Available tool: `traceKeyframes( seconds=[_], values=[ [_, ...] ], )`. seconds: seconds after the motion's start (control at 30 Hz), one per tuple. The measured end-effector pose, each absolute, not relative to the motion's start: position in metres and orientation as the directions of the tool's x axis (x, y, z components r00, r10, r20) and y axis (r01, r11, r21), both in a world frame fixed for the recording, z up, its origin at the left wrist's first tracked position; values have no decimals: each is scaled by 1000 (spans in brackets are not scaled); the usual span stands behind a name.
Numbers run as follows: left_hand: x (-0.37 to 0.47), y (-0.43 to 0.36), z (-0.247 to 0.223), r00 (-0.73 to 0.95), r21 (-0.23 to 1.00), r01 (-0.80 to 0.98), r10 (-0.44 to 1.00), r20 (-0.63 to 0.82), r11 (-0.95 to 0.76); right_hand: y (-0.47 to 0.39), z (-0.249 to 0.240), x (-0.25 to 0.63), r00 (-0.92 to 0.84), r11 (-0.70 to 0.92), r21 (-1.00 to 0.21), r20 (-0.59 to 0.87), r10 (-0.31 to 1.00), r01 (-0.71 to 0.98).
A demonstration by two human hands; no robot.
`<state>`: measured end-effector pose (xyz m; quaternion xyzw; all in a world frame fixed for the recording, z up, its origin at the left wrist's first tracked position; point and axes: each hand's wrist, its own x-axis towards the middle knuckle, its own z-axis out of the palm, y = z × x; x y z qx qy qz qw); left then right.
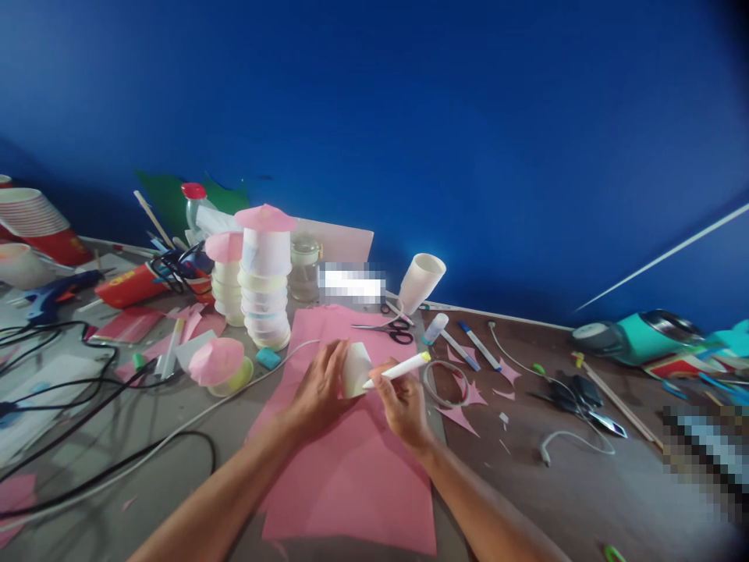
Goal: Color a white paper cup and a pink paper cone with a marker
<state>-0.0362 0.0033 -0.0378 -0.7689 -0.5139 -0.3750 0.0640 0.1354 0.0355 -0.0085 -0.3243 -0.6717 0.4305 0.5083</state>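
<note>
With the pale paper piece (pixel 356 369) taken as the centre of the clock, a nested stack of paper cups (pixel 40 222) leans far off at ten o'clock, its rims ribbed one behind another. At nine lies a small cup (pixel 237 378) under a pink, crumpled, dome-like paper cap (pixel 216 361), with a rounded blue block (pixel 268 358) nearer in. Back at ten, a ridged tower of stacked cups (pixel 265 289) wears a shallow pink paper cone (pixel 266 218); a clear, smooth jar (pixel 305 269) stands at eleven. The matte pink sheet (pixel 351 492) spreads flat on the counter (pixel 515 507) beneath the work, widest at six. Scissors (pixel 401 336) with black loop handles lie at two, near a tilted white cup (pixel 421 282). Jagged pink scraps (pixel 459 421) lie toward four, and a glossy turquoise object (pixel 635 339) rests far out at three.

The left hand (pixel 323 381), half closed with bent fingers, steadies the paper piece's nine o'clock side above the sheet. The right hand (pixel 403 402) is curled in a pen grip around a white, yellow-ended marker (pixel 401 369), its tip at the piece's four o'clock edge; whether they touch, I cannot tell.
</note>
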Motion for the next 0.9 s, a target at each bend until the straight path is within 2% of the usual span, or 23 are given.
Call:
traceKeyframes(
  seconds=[0.2,0.3,0.5,0.7,0.9],
  values=[
    [-38,4,-41,190,258,858,742,643,-444,36,-9,132,-133,350,-935,355,925,-60],
    [-37,3,-40,195,256,856,738,646,-450,36,-9,133,-161,338,-938,345,925,-69],
    [-36,3,-38,173,325,829,762,624,-455,34,-7,137,-273,381,-924,373,887,-25],
    [-36,3,-36,190,290,833,736,650,-471,34,-7,137,-289,426,-905,408,866,-2],
    [-37,4,-38,199,266,848,741,641,-457,35,-9,134,-141,356,-935,353,925,-8]
  ],
)
